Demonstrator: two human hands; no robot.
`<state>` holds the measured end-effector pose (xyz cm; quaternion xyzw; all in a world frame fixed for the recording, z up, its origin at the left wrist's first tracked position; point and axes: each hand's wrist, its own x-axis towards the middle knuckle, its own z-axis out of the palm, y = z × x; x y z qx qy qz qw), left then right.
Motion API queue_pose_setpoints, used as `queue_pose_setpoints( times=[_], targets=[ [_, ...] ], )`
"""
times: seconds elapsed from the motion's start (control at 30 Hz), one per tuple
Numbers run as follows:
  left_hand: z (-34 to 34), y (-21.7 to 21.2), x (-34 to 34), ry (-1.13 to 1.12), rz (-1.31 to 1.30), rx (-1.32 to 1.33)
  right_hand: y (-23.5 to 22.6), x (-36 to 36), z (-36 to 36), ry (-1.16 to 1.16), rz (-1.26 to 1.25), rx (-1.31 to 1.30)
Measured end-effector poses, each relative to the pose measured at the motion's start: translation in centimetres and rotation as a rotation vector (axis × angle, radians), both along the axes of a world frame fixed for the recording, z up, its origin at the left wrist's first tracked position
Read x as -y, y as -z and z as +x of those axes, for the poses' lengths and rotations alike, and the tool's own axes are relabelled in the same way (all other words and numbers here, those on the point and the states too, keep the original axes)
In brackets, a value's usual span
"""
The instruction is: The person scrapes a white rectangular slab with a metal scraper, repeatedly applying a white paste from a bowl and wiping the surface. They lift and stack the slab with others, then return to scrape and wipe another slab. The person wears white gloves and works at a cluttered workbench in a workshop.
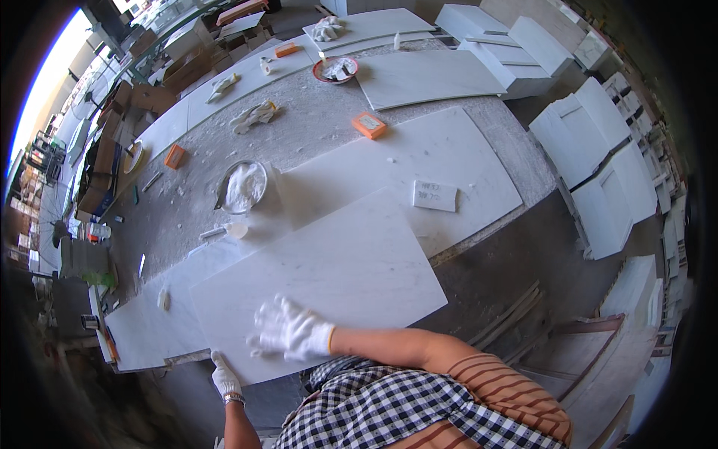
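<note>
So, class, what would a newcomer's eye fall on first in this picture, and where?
Probably the large white slab at lower centre, with the gloved right hand spread over its near part and the gloved left hand at its near-left edge. The checked garment stands out along the bottom. Farther back, a round container of white material sits left of centre, and small orange boxes dot the scene.

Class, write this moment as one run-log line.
left hand: at near edge of white slab | right hand: spread over it | marked tile: on another slab
</note>
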<state>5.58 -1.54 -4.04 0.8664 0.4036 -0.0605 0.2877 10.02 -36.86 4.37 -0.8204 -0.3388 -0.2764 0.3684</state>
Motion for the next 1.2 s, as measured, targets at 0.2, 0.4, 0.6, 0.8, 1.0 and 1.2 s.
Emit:
queue_pose_setpoints(
  times=[0.2,0.4,0.6,0.8,1.0,1.2],
  targets=[
    [0.4,-0.5,0.2,-0.027,-0.105,-0.001,2.6,22.4,7.6,1.104,-0.609,-0.227],
    [0.5,0.0,-0.7,-0.063,-0.081,-0.013,0.7,35.7,-1.7,1.210,-0.066,-0.585],
    [0.5,0.6,-2.0,-0.030,-0.010,0.006,-2.2,27.9,-4.5,0.951,-0.354,-0.286],
    [0.4,1.1,-3.2,-0.029,-0.053,-0.009,2.2,21.4,-3.2,0.853,-0.683,-0.650],
    [0.7,0.3,-3.7,0.034,-0.040,-0.113,1.4,19.8,-2.8,0.940,-0.650,-0.566],
    [0.7,-0.2,-3.1,0.052,-0.224,-0.032,-0.5,4.2,-4.4,0.315,-0.645,-0.478]
  ],
)
